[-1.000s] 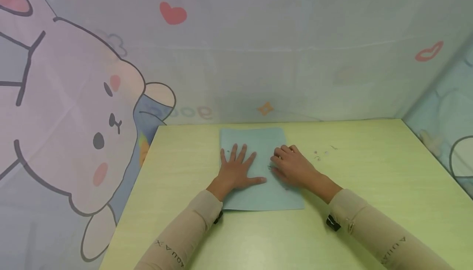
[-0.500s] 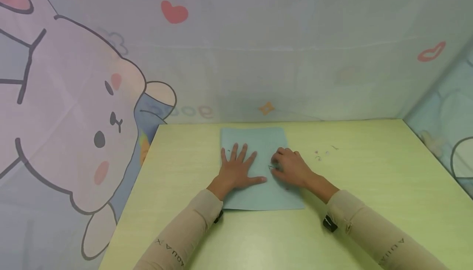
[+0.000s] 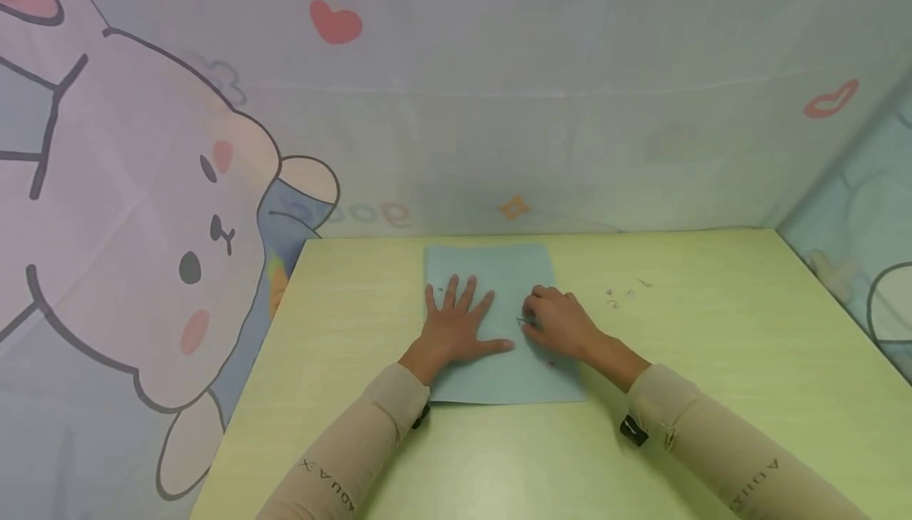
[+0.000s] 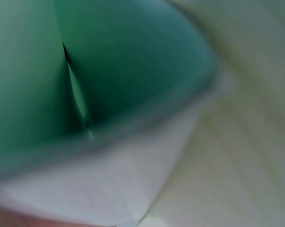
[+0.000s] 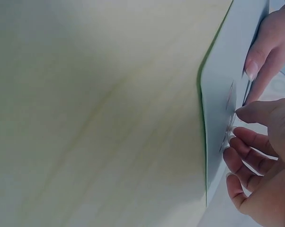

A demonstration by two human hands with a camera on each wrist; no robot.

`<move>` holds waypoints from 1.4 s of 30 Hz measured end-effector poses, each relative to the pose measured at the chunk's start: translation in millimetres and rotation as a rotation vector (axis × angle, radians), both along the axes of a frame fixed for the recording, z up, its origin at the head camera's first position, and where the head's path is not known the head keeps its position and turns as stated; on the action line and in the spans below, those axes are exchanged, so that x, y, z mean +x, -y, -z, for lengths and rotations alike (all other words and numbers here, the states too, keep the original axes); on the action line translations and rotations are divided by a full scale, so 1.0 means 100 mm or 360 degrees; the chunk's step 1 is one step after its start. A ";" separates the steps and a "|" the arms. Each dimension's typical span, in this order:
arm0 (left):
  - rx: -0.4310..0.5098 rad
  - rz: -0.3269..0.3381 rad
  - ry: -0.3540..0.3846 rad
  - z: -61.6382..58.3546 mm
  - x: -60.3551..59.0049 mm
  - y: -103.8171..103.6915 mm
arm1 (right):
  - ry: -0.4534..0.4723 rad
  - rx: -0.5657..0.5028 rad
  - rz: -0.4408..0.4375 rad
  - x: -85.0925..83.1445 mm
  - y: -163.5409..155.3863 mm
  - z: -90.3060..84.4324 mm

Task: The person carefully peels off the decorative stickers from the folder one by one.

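A pale blue-green sheet (image 3: 492,381) lies on the table; its green layers (image 4: 133,56) part at the edge in the left wrist view. My left hand (image 3: 454,332) rests flat on it, fingers spread. Over the sheet's right side my right hand (image 3: 563,320) has its fingers curled. Its thumb (image 5: 258,112) and forefinger pinch at a small, thin, wire-like piece (image 3: 522,320) on the sheet; its exact kind is too small to tell. A tiny reddish piece (image 3: 551,363) lies nearer the front, and a tiny dark one (image 3: 440,290) by the left fingertips.
Several tiny loose pieces (image 3: 613,305) lie on the yellow-green table (image 3: 741,346), right of the sheet. A printed cloth (image 3: 627,108) hangs behind the table and continues along both sides.
My right fingers have drawn slightly down and apart, so that more of the small piece shows. The right forearm has shifted a little to the left. My left hand stays in place.
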State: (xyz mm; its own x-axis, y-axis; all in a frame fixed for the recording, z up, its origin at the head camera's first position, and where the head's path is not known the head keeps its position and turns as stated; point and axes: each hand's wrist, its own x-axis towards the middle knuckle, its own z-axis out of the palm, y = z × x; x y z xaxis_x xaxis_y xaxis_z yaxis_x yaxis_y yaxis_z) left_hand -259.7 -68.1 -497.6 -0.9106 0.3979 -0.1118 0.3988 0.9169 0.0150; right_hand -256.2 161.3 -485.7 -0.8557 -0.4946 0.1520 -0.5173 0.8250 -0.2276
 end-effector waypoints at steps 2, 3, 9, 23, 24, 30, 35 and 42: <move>-0.0008 -0.0002 -0.0002 -0.01 0.00 0.00 | 0.0007 -0.0003 0.0004 0.01 0.00 0.00; -0.0010 -0.0004 -0.0004 -0.01 0.00 0.00 | 0.0011 -0.0007 0.0006 0.01 0.00 0.00; -0.0013 -0.0009 0.0006 -0.02 0.01 0.00 | 0.0019 -0.0048 0.0011 0.00 0.01 0.04; -0.0001 -0.0024 0.0030 0.01 0.00 0.00 | 0.0088 -0.0258 -0.0016 -0.06 -0.01 0.09; -0.0008 -0.0025 0.0027 0.01 0.00 0.00 | 0.0089 -0.0276 -0.0026 -0.06 -0.02 0.10; -0.0016 -0.0020 0.0019 -0.03 0.01 -0.01 | 0.0090 -0.0317 -0.0069 -0.09 -0.03 0.11; -0.0016 -0.0020 0.0022 -0.02 0.00 0.00 | 0.0085 -0.0296 -0.0083 -0.08 -0.03 0.10; -0.0023 -0.0027 0.0025 -0.03 0.01 -0.01 | 0.0062 -0.0337 -0.0118 -0.09 -0.03 0.12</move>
